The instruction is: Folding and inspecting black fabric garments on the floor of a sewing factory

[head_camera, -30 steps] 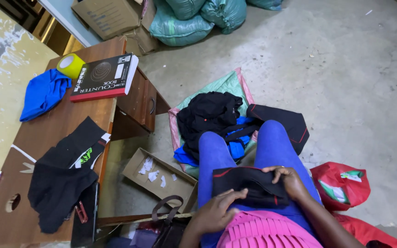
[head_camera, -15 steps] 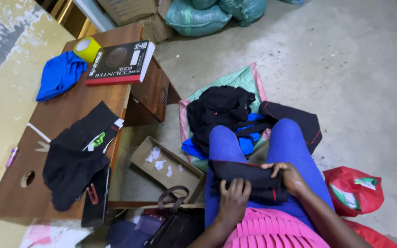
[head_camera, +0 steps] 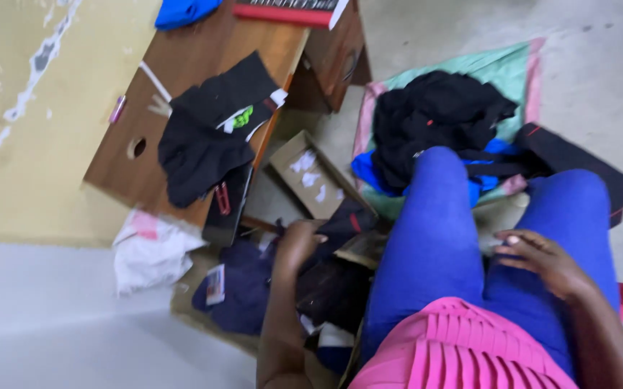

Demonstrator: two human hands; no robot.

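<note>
Fingers of the left hand (head_camera: 298, 241) curl down onto the heap of dark navy and black cloth (head_camera: 254, 288) on the floor. The view is blurred there, so I cannot tell whether they have pinched a piece or only rest on it. That heap is my marker: it lies on the floor close beside the left leg in bright blue trousers (head_camera: 434, 230).

The right hand (head_camera: 545, 261) lies across the legs from the heap, on the other thigh, with its fingers loose and spread and nothing in them.

From my screen I judge that the reach goes best if the fingers close on one layer only, near its edge, and lift straight up so the rest of the heap stays down. The free hand could steady whatever comes up.

Just above the heap lies an open shallow cardboard box with white scraps (head_camera: 310, 176). To the heap's left sits a crumpled white plastic bag (head_camera: 149, 248). Farther up from the heap stands the low brown wooden table (head_camera: 181, 72), with a black garment bearing a green mark (head_camera: 207, 137) draped over its edge. Up and to the right of the heap, beyond the knees, a pile of black clothes (head_camera: 434, 112) rests on a green cloth with pink border (head_camera: 502, 65).
</note>
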